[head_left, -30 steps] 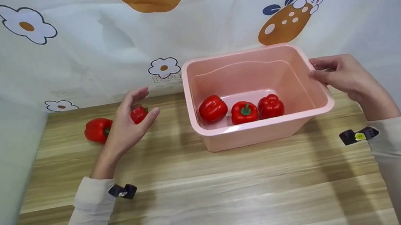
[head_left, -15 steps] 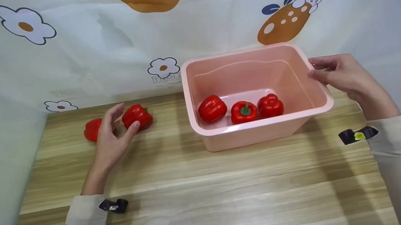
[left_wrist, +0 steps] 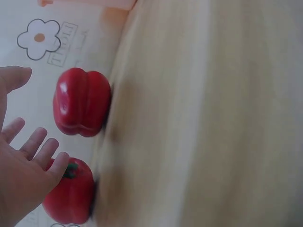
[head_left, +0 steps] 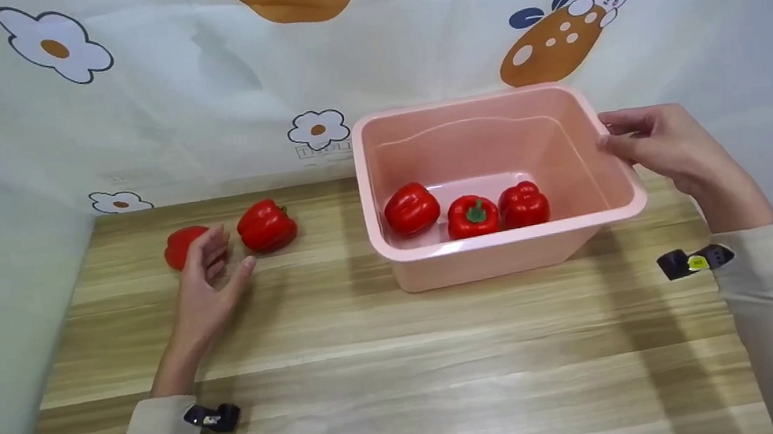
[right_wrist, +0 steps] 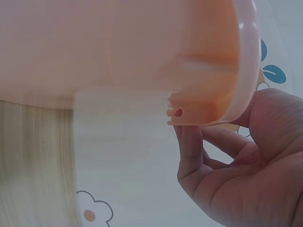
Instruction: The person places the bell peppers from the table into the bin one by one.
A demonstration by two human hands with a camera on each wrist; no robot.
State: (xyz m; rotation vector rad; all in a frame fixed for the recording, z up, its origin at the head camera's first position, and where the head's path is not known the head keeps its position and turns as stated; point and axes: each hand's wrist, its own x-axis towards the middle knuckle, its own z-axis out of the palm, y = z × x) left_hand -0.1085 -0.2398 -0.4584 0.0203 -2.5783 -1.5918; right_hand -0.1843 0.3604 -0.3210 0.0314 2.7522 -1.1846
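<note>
My left hand (head_left: 205, 296) hovers in front of two red bell peppers on the left of the table, fingers loosely bent and holding nothing. It partly covers the left pepper (head_left: 182, 246); the other pepper (head_left: 267, 226) lies just right of the fingertips. In the left wrist view the spread fingers overlap the pepper with a green stem (left_wrist: 71, 194), and a gap separates them from the second pepper (left_wrist: 81, 101). My right hand (head_left: 666, 145) pinches the right rim of a pink plastic bin (head_left: 486, 260). Inside the bin lie three red bell peppers (head_left: 412, 209).
The wood-grain table (head_left: 448, 370) reaches back to a white patterned cloth (head_left: 197, 86) that hangs behind the bin and along the sides. Bare tabletop lies in front of the bin and between it and the loose peppers.
My left hand has moved left and toward me, from over the right loose pepper to in front of the left one. The right hand and the bin have stayed put.
</note>
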